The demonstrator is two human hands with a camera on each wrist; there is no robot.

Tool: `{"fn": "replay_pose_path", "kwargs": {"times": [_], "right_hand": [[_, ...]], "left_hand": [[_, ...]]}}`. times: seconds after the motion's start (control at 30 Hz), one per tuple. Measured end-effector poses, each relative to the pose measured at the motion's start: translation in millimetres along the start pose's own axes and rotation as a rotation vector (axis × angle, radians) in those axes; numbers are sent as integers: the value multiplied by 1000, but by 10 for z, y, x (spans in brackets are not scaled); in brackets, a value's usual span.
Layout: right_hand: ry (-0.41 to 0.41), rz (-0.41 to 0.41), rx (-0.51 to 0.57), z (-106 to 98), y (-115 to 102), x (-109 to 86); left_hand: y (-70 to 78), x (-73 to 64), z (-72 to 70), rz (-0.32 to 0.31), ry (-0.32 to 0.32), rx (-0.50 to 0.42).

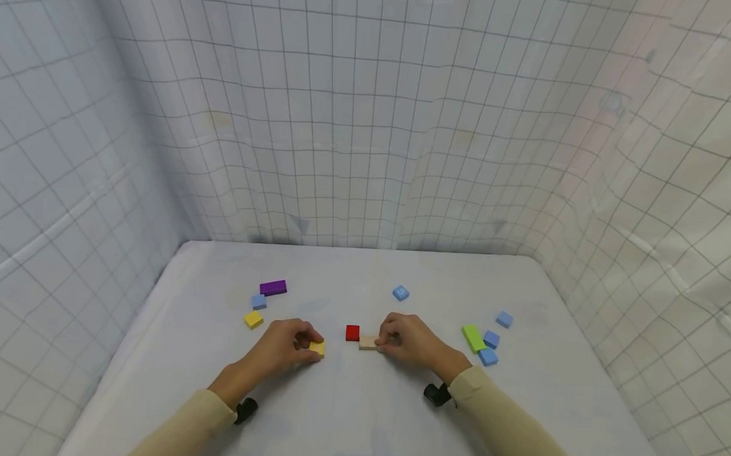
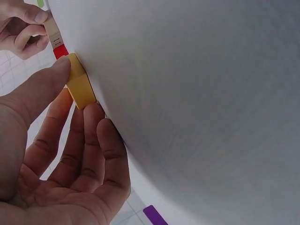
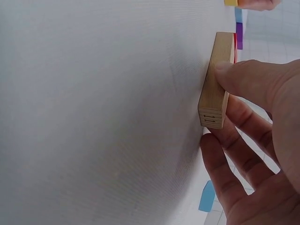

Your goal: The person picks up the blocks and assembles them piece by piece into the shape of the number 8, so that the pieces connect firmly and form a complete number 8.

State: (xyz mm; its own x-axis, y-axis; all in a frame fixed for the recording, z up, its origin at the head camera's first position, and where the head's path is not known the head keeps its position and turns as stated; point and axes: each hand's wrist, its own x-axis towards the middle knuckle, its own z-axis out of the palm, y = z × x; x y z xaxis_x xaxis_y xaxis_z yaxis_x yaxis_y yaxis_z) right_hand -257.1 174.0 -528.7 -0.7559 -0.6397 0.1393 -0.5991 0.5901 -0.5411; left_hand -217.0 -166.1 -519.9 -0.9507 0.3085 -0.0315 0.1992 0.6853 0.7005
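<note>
My left hand [image 1: 283, 347] pinches a small yellow block [image 1: 316, 349] between thumb and fingers, low over the white table. In the left wrist view the thumb presses one side of this yellow block [image 2: 81, 86]. To its right, a red square block [image 1: 352, 333] lies on the table, touching or almost touching a natural wood block [image 1: 368, 342]. My right hand [image 1: 415, 342] holds the right end of that wood block with thumb and fingers. The right wrist view shows the wood block [image 3: 216, 79] as a long bar, the thumb lying on its side; red shows behind it.
On the left lie a purple block [image 1: 274, 288], a blue block [image 1: 259, 301] and another yellow block [image 1: 253, 319]. A light blue block [image 1: 401, 293] sits farther back. At right are a green block [image 1: 473, 338] and several blue blocks [image 1: 488, 356]. Gridded white curtains [image 1: 370, 119] surround the table.
</note>
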Motion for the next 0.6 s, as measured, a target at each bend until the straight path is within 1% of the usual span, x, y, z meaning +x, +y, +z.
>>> {"fn": "replay_pose_path", "kwargs": {"times": [0.1, 0.33, 0.6], "right_hand": [[0, 1, -7, -18, 0, -7], [-13, 28, -4, -39, -42, -31], [-3, 0, -15, -36, -42, -15]], "left_hand": [[28, 25, 26, -11, -6, 1], [82, 61, 79, 23, -27, 22], [163, 77, 113, 37, -38, 46]]}}
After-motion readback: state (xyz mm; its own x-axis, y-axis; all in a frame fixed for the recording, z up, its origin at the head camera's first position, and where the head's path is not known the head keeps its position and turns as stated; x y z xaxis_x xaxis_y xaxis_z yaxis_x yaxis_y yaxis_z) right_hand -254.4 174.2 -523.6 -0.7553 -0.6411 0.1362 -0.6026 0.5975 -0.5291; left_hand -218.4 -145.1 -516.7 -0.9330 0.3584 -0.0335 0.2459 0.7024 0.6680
